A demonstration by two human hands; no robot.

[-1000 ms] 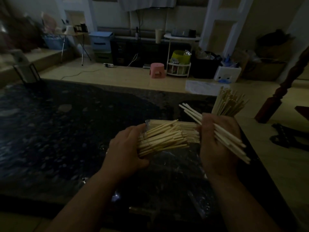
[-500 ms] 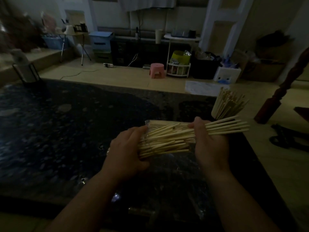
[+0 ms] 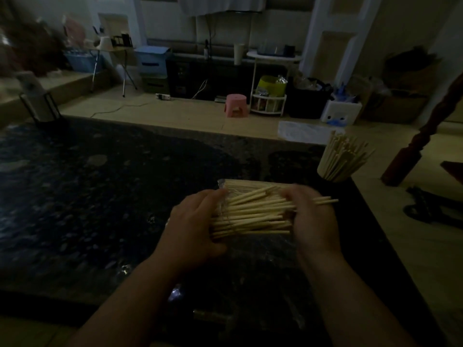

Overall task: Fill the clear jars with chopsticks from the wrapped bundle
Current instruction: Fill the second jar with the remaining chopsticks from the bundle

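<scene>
On the dark speckled table (image 3: 100,196): wrapped bundle of pale wooden chopsticks (image 3: 253,214), left hand (image 3: 198,221) clasping its end; right hand (image 3: 313,219), back from the stick-filled clear jar (image 3: 335,166), is closing around another batch.

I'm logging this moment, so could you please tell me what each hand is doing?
Left hand: closed on the wrapped end of the chopstick bundle.
Right hand: closed around a handful of chopsticks at the bundle's other end.

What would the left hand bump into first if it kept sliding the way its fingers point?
The left hand points rightward along the chopsticks it holds, so it would probably meet the right hand gripping their other end first.
</scene>
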